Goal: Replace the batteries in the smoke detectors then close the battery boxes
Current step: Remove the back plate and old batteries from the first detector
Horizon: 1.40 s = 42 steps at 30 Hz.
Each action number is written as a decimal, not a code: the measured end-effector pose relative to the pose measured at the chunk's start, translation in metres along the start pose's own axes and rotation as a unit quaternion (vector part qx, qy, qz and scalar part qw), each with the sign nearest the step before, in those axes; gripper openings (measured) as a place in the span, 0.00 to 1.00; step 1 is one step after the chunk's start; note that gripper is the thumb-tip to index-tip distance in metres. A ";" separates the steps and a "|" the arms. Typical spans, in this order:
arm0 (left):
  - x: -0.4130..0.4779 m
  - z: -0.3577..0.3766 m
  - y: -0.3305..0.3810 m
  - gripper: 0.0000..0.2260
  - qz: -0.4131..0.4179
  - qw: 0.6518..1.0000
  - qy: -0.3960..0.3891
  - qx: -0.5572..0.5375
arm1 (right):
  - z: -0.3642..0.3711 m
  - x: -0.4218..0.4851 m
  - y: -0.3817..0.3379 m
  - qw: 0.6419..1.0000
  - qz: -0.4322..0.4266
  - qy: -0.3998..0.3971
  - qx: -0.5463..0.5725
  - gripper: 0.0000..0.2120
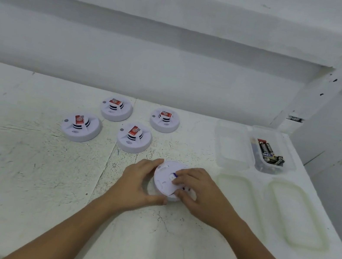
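Left hand (140, 183), right hand (199, 195), both clasped round smoke detector (164, 179) between them (back side up)

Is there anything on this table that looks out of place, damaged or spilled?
Nothing stands out. Four smoke detectors sit face up in a group; the fifth detector lies back up, gripped by the left hand and right hand, as the task needs. The batteries lie inside their clear tub, not spilled.

Nothing reads clearly: red-and-white stickers (79, 119) on four round white plastic smoke detectors (81, 135) and print on black batteries (267, 149) in a clear plastic tub (291, 148) are blurred.
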<state>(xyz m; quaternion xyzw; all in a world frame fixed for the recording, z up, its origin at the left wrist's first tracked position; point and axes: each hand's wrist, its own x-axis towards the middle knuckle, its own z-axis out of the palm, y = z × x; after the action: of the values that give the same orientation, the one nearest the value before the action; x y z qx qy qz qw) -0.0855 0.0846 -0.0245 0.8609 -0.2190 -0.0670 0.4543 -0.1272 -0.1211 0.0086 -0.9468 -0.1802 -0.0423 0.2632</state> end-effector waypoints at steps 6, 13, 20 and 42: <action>0.014 0.005 0.010 0.50 -0.011 0.998 -0.047 0.049 | -0.013 0.019 -0.003 0.996 -0.016 -0.071 -0.060 0.11; 0.023 0.007 0.008 0.38 0.012 0.999 -0.037 0.031 | 0.001 0.019 0.000 0.996 -0.014 -0.081 -0.035 0.07; 0.027 0.009 0.004 0.39 0.019 0.998 -0.033 0.040 | 0.003 0.024 0.011 0.994 0.000 -0.107 0.020 0.15; 0.023 0.007 0.004 0.40 0.009 0.999 -0.009 0.034 | -0.029 0.056 -0.011 0.982 0.059 -0.169 0.061 0.14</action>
<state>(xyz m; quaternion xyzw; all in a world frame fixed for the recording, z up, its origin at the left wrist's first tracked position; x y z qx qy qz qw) -0.0685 0.0673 -0.0236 0.8730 -0.2329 -0.0630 0.4238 -0.0784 -0.1091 0.0485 -0.9316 -0.1683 0.1451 0.2878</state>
